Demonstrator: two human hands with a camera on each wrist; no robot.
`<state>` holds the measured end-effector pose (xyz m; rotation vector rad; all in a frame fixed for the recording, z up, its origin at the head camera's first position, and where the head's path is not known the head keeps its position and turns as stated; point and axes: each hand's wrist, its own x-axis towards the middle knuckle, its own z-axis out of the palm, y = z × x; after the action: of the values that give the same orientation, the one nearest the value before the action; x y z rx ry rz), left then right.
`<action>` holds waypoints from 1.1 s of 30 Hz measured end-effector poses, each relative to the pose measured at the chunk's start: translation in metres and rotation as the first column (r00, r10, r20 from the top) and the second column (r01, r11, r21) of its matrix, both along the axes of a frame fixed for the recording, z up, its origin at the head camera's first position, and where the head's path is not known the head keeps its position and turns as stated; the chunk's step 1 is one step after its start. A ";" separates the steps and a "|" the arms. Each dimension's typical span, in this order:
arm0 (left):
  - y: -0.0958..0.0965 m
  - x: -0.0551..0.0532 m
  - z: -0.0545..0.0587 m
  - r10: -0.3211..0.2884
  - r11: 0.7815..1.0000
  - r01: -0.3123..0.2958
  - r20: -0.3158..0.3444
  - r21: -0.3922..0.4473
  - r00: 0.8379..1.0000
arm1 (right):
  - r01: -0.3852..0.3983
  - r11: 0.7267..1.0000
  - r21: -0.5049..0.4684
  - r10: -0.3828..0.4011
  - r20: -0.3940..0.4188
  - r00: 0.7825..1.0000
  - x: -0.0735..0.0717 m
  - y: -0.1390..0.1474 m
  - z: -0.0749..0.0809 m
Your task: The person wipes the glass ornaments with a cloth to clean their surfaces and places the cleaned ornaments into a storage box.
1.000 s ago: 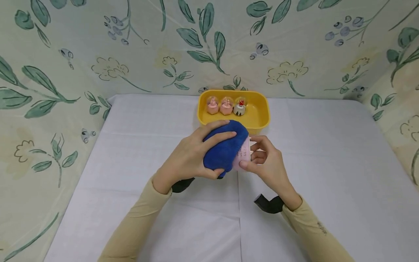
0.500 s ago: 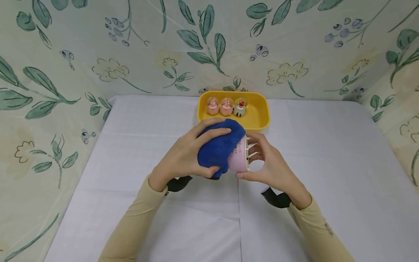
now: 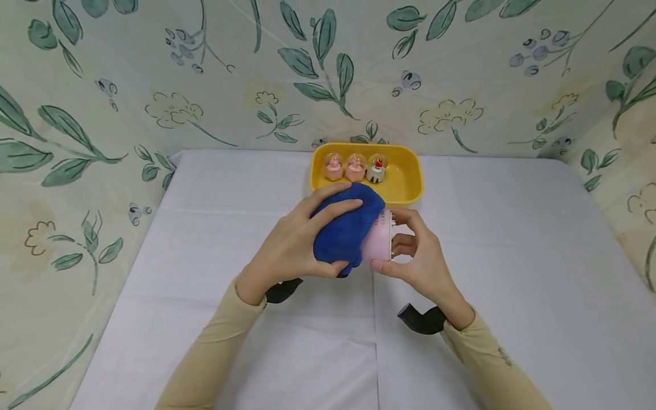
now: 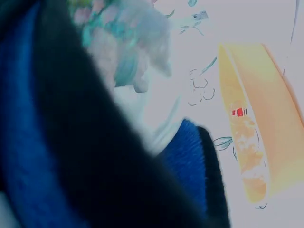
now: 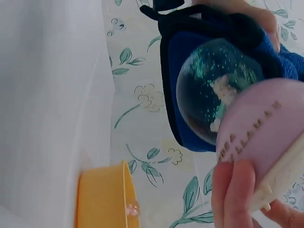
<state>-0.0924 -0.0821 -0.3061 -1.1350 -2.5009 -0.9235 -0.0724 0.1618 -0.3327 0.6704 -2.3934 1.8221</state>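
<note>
A snow globe with a pink lettered base (image 3: 376,239) is held above the table, tipped on its side with its underside toward my right hand. My left hand (image 3: 287,245) grips a blue cloth (image 3: 342,230) wrapped over the dome. My right hand (image 3: 422,253) holds the base by its rim, thumb below and fingers above. In the right wrist view the glass dome (image 5: 204,95), with glitter and a pale figure inside, shows within the black-edged cloth (image 5: 173,71). The left wrist view shows blurred colourful figures (image 4: 126,42) close up, beside the blue cloth (image 4: 185,166).
Just beyond my hands a yellow tray (image 3: 405,191) stands at the table's back edge. Two small pink domed globes (image 3: 334,168) and a white one with a red top (image 3: 376,169) sit in it. A white cloth covers the table (image 3: 512,256); floral fabric (image 3: 205,74) hangs behind.
My right hand moved out and turned the base, then came back near its earlier pose. My left hand, with the cloth, shifted left and slightly up. Both hands keep their hold.
</note>
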 end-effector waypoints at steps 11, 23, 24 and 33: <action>0.011 0.000 -0.007 0.130 0.991 -0.128 -0.112 0.027 0.985 | 0.184 0.963 -0.195 -0.103 0.366 0.925 0.001 -0.008 0.002; 0.005 -0.006 -0.002 0.058 0.995 -0.056 -0.031 0.085 0.998 | -0.038 0.975 0.221 0.041 -0.007 0.999 -0.004 0.008 0.007; 0.005 -0.006 -0.002 0.050 0.995 -0.048 -0.030 0.084 0.998 | -0.017 0.968 0.250 0.032 -0.054 0.998 -0.004 0.008 0.007; 0.007 -0.005 -0.006 0.060 0.994 -0.057 -0.028 0.088 0.998 | 0.056 0.986 0.155 -0.042 -0.094 0.995 -0.004 0.004 0.002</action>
<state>-0.0972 -0.0751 -0.3122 -1.0358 -2.4307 -0.9819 -0.0760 0.1656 -0.3312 0.6842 -2.4893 1.5610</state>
